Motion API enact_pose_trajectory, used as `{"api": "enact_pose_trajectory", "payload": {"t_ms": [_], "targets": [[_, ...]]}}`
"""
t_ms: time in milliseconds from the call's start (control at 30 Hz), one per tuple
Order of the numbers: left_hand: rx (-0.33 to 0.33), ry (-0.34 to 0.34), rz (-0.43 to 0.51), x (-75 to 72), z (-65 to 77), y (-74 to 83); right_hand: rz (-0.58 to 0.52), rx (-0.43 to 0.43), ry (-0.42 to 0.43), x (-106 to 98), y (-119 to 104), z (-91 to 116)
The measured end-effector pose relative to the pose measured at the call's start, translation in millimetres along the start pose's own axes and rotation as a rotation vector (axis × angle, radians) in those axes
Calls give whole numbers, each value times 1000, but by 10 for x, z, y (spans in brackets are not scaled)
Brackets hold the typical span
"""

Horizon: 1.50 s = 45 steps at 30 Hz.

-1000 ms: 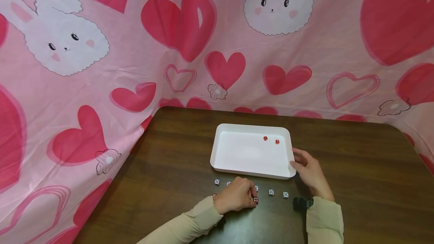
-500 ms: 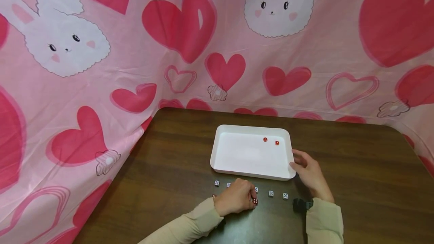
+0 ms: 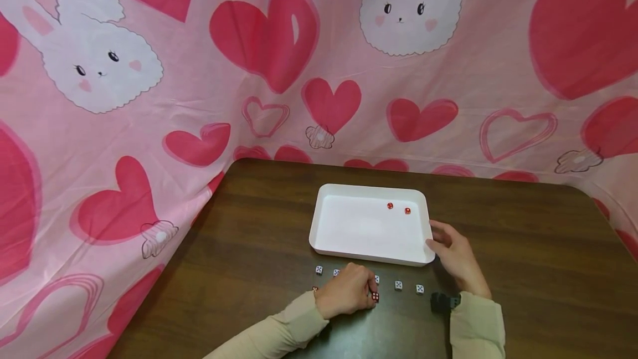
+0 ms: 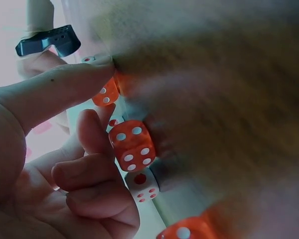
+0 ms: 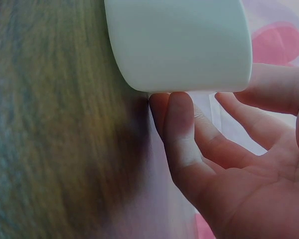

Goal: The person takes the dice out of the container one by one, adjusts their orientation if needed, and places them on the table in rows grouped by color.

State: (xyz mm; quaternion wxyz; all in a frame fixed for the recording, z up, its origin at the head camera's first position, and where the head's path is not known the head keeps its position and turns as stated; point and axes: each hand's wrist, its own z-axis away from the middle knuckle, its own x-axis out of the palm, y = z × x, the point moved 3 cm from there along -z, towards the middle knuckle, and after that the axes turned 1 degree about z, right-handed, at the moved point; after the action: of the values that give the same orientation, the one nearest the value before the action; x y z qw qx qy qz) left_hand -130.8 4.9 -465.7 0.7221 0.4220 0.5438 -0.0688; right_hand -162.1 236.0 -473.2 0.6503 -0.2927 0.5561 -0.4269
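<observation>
Low over the table, my left hand (image 3: 346,289) pinches a red die (image 3: 375,297) between thumb and forefinger; its other fingers are curled. In the left wrist view, this pinched red die (image 4: 105,94) shows white pips, and a second red die (image 4: 132,145) sits beside the curled fingers. A third red die (image 4: 189,229) is cut off at the bottom. My right hand (image 3: 457,254) rests its fingertips against the right end of a white tray (image 3: 369,258). In the right wrist view, those relaxed fingers (image 5: 180,119) touch the outside of the tray wall (image 5: 182,50).
Two red dice lie in the tray's back right, one of them this die (image 3: 407,211). A row of white dice, including this white die (image 3: 399,285), runs along the tray's near side, partly hidden by my left hand. Pink heart-print cloth (image 3: 284,181) hangs behind the brown table (image 3: 538,248).
</observation>
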Motion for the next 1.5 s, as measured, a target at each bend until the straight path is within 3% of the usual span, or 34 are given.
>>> {"api": "enact_pose_trajectory", "payload": {"t_ms": [467,733,867,1000,1500], "targets": [[-8,2,-31,26,15,-1,-7,-11,-2,15,25,-4],[-24,-3,0,-85,37,48,-1,4,-7,26,32,-3],[-63,-11,57,-212,37,72,-1,-2,-3,26,32,-4],[-68,25,88,-375,19,77,-1,-16,6,20,22,-12],[-55,180,-61,-1070,-94,113,-2,-6,1,-1,7,-19]]}}
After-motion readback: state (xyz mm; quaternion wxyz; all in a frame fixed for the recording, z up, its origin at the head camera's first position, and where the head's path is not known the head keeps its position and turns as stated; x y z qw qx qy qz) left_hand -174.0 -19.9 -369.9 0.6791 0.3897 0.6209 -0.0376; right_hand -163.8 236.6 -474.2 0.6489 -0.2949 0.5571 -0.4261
